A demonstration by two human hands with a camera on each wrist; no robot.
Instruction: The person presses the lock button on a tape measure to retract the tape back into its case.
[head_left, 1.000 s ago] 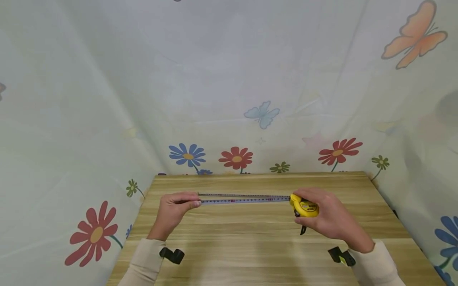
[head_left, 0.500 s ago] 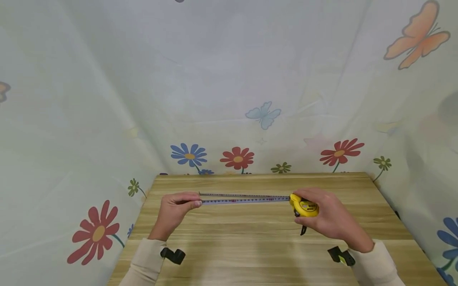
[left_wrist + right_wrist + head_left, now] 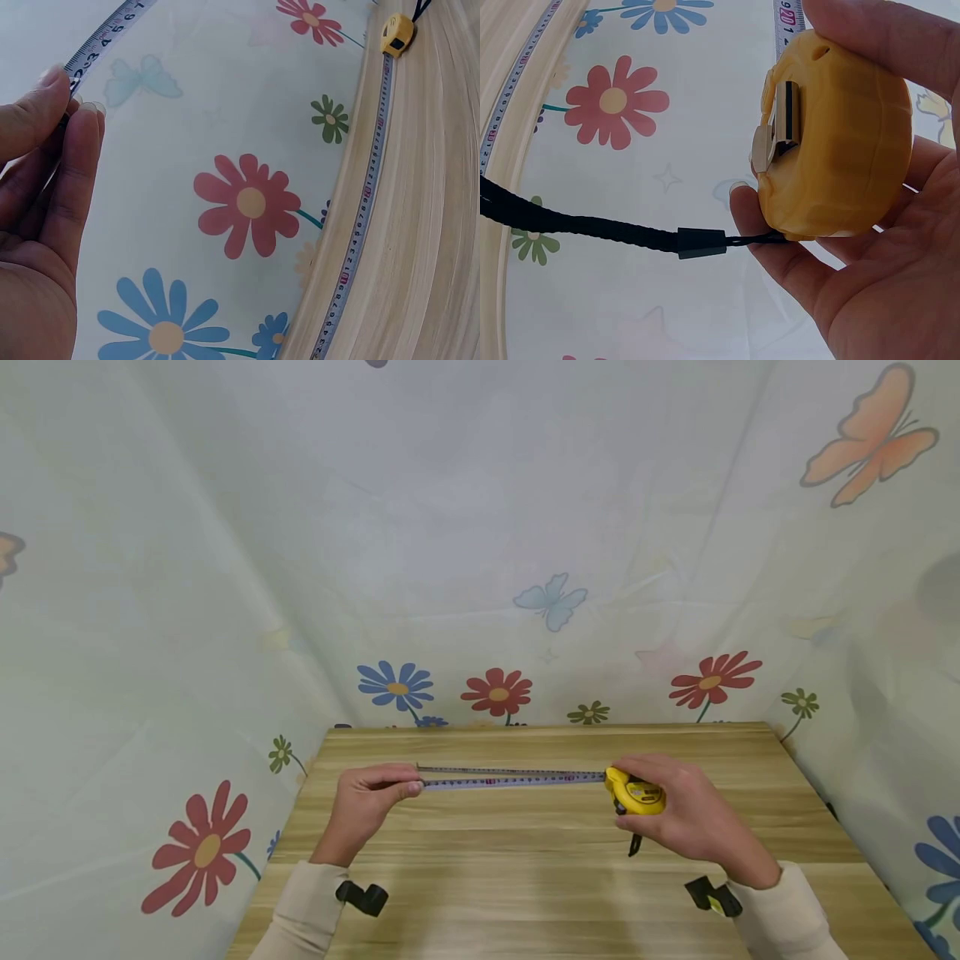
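Between thumb and fingers, my left hand [image 3: 367,810] pinches the free end of a tape measure's pulled-out blade [image 3: 517,781]. My right hand [image 3: 693,814] grips the yellow case [image 3: 636,795] of that tape measure, thumb on one side and fingers on the other. A black wrist strap [image 3: 607,229] hangs from the case. The blade runs straight between both hands, above the table. Behind it lies a second tape blade [image 3: 480,769] on the tabletop; its yellow case [image 3: 397,35] shows in the left wrist view and is hidden from the head view.
The wood-grain table [image 3: 510,852] meets a pale curtain [image 3: 465,527] printed with flowers and butterflies at the back and sides. Black wrist cameras [image 3: 362,897] are strapped at both sleeves.
The right hand and the held case have shifted very slightly to the left. The left hand keeps its pinch on the blade's end.
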